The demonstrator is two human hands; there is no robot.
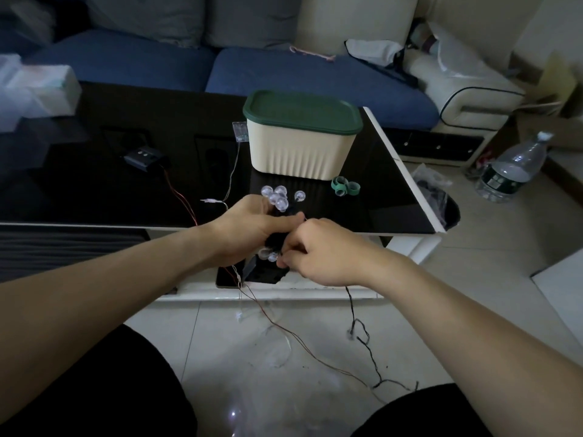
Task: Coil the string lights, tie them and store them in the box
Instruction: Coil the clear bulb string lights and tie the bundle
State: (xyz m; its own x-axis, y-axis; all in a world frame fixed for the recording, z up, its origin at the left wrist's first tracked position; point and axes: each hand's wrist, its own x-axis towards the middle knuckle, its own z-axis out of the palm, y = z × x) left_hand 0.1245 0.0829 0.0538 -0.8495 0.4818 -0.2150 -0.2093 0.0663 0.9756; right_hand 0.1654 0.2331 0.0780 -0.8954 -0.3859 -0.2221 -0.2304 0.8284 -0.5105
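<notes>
Fingers of the left hand (252,227) curl around the gathered string lights (275,197), five clear bulbs showing above its grip and about two below, so the coil holds its shape while the right hand (318,252) pinches the dark wire to feed the next loop. Beyond on the counter (94,184) wait one lidded box (301,146) and two green ties (345,187).

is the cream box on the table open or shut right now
Shut. The green lid sits flat over the whole rim of the cream box, with no gap showing, so nothing can go in yet.
</notes>
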